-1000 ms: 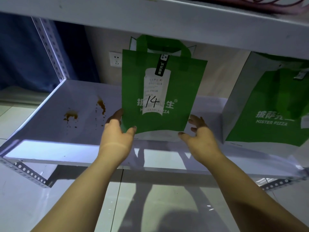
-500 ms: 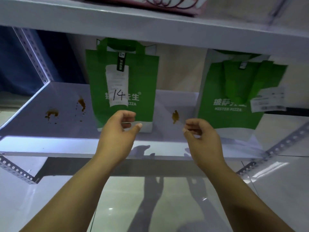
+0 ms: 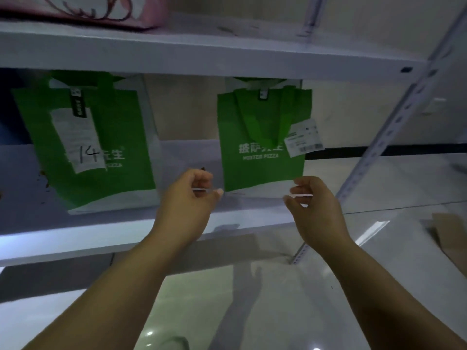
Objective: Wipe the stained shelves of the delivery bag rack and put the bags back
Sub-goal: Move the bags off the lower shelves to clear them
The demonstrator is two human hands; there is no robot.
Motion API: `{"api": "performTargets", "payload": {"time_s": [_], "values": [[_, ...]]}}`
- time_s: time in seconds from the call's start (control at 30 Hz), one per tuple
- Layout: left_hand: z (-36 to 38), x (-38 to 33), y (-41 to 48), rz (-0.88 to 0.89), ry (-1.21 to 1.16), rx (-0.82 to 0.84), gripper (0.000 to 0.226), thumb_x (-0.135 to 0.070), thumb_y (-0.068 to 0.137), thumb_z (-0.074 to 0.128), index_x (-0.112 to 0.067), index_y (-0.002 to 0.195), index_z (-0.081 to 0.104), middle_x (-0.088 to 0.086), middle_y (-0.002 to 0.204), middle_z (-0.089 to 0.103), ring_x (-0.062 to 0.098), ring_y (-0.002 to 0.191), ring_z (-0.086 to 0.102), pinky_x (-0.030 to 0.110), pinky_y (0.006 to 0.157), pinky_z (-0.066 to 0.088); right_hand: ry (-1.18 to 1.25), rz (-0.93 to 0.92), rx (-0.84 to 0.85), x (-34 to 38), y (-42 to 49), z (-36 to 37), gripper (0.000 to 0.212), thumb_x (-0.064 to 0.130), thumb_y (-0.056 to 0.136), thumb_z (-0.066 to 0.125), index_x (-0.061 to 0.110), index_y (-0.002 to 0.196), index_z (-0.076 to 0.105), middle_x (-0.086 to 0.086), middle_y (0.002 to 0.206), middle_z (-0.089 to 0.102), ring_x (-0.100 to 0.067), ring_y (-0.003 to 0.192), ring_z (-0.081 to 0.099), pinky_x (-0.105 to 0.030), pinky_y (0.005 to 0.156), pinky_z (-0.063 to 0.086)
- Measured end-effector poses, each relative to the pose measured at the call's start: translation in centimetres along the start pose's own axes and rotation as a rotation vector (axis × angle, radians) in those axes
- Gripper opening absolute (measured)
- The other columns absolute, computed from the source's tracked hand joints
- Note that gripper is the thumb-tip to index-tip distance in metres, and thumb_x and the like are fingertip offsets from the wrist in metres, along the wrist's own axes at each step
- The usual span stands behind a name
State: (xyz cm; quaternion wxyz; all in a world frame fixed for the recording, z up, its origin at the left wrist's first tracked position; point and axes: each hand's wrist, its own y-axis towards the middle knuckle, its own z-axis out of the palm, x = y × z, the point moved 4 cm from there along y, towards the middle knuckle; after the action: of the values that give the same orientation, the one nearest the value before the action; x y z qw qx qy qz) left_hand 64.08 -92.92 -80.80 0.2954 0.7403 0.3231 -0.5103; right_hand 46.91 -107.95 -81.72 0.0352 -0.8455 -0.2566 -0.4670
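The right-hand bag [image 3: 262,157] stood on the stained shelf [image 3: 75,236]. The left hand [image 3: 187,198] hovered just beside its lower left corner and the right hand [image 3: 314,202] by its lower right corner, both with fingers loosely curled, gripping nothing. Another bag [image 3: 113,173] stood left of it.

Your two bare forearms reach up and forward from the bottom of the frame, side by side and well apart. Your left hand [image 3: 185,200] is raised with its back toward you, fingers loosely curled, thumb stretched out to the right, gripping nothing. Your right hand [image 3: 316,205] is level with it, fingers likewise curled inward with a gap above the thumb, also empty.
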Motion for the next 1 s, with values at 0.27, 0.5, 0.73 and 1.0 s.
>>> {"api": "performTargets", "payload": {"time_s": [0.27,0.5,0.73,1.0], "values": [[4.9,1.1,7.0,-0.118,-0.152,0.001,0.057,-0.02,0.086,0.064,-0.02,0.136,0.038,0.001,0.131,0.044,0.024,0.113,0.05,0.031,0.082,0.044,-0.073,0.121,-0.077,-4.2,3.7,-0.2,0.061,0.022,0.087,0.064,0.019,0.14,0.034,0.003,0.132,0.049,-0.015,0.116,0.049,-0.031,0.091,0.044],[7.3,3.4,9.3,-0.109,-0.134,0.128,0.076,-0.017,0.084,0.067,-0.023,0.145,0.022,-0.008,0.142,0.034,0.012,0.13,0.032,0.034,0.103,0.034,-0.154,0.155,0.011,-4.9,6.3,1.4,0.079,0.021,0.086,0.064,0.025,0.148,0.014,0.006,0.148,0.034,-0.016,0.132,0.037,-0.034,0.102,0.034],[7.6,3.1,9.8,0.024,-0.105,0.233,0.051,-0.018,0.083,0.067,-0.054,0.104,0.036,-0.029,0.1,0.045,-0.009,0.098,0.041,0.021,0.087,0.038,-0.135,0.158,0.016,-5.1,6.5,2.6,0.078,0.016,0.086,0.064,0.038,0.145,0.017,0.013,0.143,0.038,-0.006,0.127,0.036,-0.021,0.092,0.027],[6.8,4.2,10.0,-0.006,-0.066,0.224,0.051,-0.027,0.083,0.067,-0.043,0.122,0.039,-0.015,0.114,0.042,0.004,0.108,0.032,0.027,0.086,0.031,-0.108,0.203,-0.022,-4.9,7.0,2.4,0.082,0.017,0.086,0.064,0.028,0.148,0.011,0.009,0.152,0.027,-0.015,0.138,0.028,-0.035,0.107,0.029]]}}
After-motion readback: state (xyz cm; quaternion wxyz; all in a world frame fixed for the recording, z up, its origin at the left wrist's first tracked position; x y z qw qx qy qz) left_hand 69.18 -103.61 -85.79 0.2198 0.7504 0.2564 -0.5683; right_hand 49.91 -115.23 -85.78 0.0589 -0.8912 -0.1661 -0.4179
